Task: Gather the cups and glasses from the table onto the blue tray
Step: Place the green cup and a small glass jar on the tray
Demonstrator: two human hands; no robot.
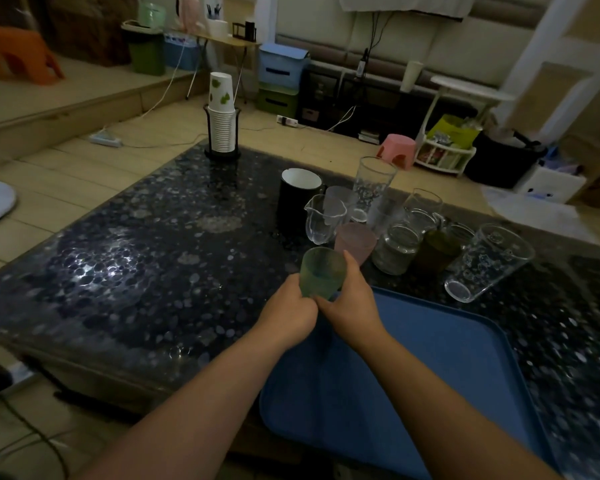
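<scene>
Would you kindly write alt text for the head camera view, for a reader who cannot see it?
Both hands, left hand and right hand, grip a frosted green cup at the far left corner of an empty blue tray. Behind it on the dark pebble-patterned table cluster a pink cup, a black mug and clear glasses.

frosted green cup [323, 271] upright, above blue tray [430, 358] edge

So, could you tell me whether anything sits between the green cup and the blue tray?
Nothing visible does: both hands, left and right, hold the green cup at the blue tray's bare far-left corner.
</scene>
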